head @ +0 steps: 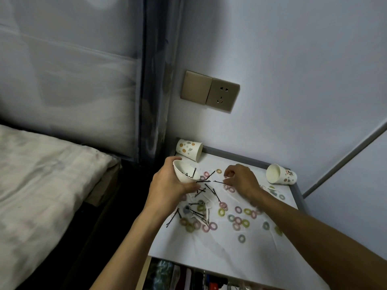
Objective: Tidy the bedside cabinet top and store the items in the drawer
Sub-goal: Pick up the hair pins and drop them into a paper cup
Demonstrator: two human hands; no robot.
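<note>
Holding a tilted paper cup (184,175) with hairpins (194,172) inside, the left hand (167,185) curls its fingers round it above the table (209,248). The right hand (243,180) pinches one black hairpin (218,182) that lies among scattered coloured hair rings (221,212).

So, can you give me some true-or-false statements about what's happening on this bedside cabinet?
1. The left hand holds a paper cup with bobby pins inside. True.
2. The right hand grips a second cup. False: it pinches a loose bobby pin lying on the cabinet top.
3. The other two cups stand upright. False: the dotted cup and the cup by the right edge both lie on their sides.
4. Small coloured hair ties are scattered over the top. True.
5. The drawer below is closed. False: it looks pulled open, with items showing inside.
</note>
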